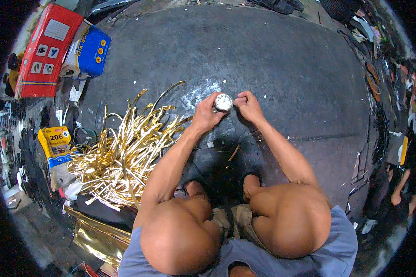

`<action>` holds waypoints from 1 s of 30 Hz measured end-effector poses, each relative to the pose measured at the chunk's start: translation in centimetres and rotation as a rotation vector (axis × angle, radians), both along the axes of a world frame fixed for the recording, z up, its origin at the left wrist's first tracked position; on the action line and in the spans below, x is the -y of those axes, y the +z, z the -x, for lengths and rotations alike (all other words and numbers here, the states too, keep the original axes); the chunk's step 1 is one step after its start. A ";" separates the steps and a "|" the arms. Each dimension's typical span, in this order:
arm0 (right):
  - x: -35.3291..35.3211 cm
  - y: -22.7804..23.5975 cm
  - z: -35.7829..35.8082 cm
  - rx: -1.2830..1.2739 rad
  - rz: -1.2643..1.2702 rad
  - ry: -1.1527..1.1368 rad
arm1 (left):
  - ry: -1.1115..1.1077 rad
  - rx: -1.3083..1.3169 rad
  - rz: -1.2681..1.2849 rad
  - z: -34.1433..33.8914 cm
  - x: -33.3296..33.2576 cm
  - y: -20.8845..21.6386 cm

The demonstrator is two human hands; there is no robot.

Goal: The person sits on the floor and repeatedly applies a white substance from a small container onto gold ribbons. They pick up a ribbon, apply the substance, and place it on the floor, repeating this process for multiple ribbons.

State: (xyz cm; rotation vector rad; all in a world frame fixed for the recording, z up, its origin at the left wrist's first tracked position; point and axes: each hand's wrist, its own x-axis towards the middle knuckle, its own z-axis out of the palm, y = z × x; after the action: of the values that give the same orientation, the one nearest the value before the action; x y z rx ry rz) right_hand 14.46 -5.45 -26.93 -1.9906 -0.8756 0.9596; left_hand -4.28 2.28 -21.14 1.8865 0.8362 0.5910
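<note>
My left hand (207, 113) is wrapped round a small round container (223, 102) with a dark rim and a mottled white top. I cannot make out whether that white is a lid or what is inside. Close by its right side, my right hand (249, 107) has its fingers curled together. Whatever they pinch, if anything, is too small to tell. Whitish smears (201, 94) mark the dark surface behind the container. To the left of my left forearm lies a big tangled heap of shiny gold strips (129, 152).
A red box (48, 51) and a blue-and-white tin (92, 51) stand at the far left. Nearer sits a yellow-and-blue packet (58, 147). A gold sheet (99, 235) lies at the lower left. Between my feet is a thin brown stick (234, 153). Scraps line the right side.
</note>
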 end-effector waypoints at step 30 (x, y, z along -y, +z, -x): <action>6.3 34.6 -18.5 -0.833 -0.936 -0.135 | -0.054 -0.020 -0.070 0.7 0.2 -0.7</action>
State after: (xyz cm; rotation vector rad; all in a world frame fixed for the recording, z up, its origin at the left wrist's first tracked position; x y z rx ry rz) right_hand 32.93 -11.77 7.68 -0.7305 -0.5274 0.9274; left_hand -4.96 2.12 -21.84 1.9754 0.7834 0.5759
